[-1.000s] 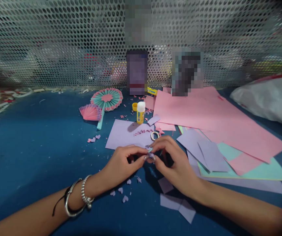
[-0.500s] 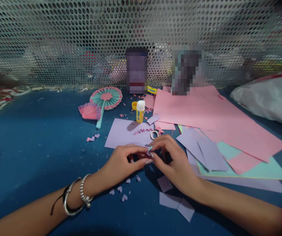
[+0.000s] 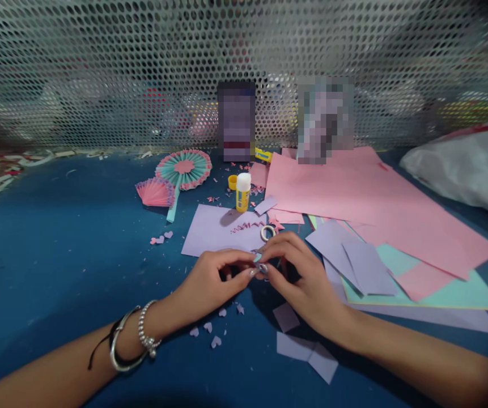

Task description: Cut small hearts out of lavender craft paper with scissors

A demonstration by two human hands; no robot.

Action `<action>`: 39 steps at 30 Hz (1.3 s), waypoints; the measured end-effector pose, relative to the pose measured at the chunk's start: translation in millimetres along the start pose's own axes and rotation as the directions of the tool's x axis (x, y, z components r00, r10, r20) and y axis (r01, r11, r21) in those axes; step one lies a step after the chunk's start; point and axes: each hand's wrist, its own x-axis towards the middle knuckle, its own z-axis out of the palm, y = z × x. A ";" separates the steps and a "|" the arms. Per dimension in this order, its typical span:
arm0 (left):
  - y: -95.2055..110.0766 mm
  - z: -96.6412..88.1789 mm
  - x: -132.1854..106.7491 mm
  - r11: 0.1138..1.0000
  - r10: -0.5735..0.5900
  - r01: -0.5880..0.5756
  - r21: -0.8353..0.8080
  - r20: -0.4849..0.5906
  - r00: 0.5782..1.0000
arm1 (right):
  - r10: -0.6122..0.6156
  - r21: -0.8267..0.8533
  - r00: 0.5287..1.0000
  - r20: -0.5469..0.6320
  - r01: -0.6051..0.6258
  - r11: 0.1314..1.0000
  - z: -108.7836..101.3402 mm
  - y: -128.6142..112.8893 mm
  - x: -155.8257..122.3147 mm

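Note:
My left hand [image 3: 220, 275] and my right hand [image 3: 301, 272] meet at the fingertips above the blue table. Both are closed in a pinch, thumb against fingers. Whatever sits between the fingertips is tiny and mostly hidden; I cannot make out its kind. Just beyond my right fingers lies a white ring [image 3: 268, 233], at the edge of a lavender sheet [image 3: 209, 226] with dark squiggles. On that sheet a yellow glue stick [image 3: 242, 194] stands upright, its yellow cap [image 3: 232, 182] behind it. Several lavender paper hearts [image 3: 215, 341] lie below my left hand.
Left of the sheet lie a round teal-and-pink paper fan [image 3: 184, 169] and a pink folded fan [image 3: 155, 192]. Pink sheets [image 3: 329, 187] and lavender pieces [image 3: 332, 249] spread on the right, near a plastic bag [image 3: 469, 170]. Perforated metal mesh [image 3: 141, 68] closes off the back.
The fingertips have shifted slightly against each other, with my left thumb drawn back a little to the left. The things on the table stay where they were.

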 end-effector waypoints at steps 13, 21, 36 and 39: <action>1.4 -2.3 -0.1 0.976 0.018 -0.009 -0.218 0.041 0.999 | 0.026 0.032 1.000 -0.005 -0.026 0.999 -0.6 -0.6 0.3; 0.4 -1.5 0.0 0.979 0.030 -0.021 -0.203 0.043 0.999 | 0.023 0.022 1.000 0.001 -0.023 0.999 -0.2 -0.4 -0.3; 1.9 -0.1 -2.2 0.999 0.044 -0.044 -0.008 0.009 0.999 | 0.019 -0.008 1.000 -0.006 -0.019 1.000 0.5 -1.9 -0.4; 3.9 0.3 -3.2 0.996 0.069 -0.068 0.057 -0.010 0.998 | 0.012 -0.026 1.000 -0.016 -0.013 1.000 1.3 -1.1 -0.7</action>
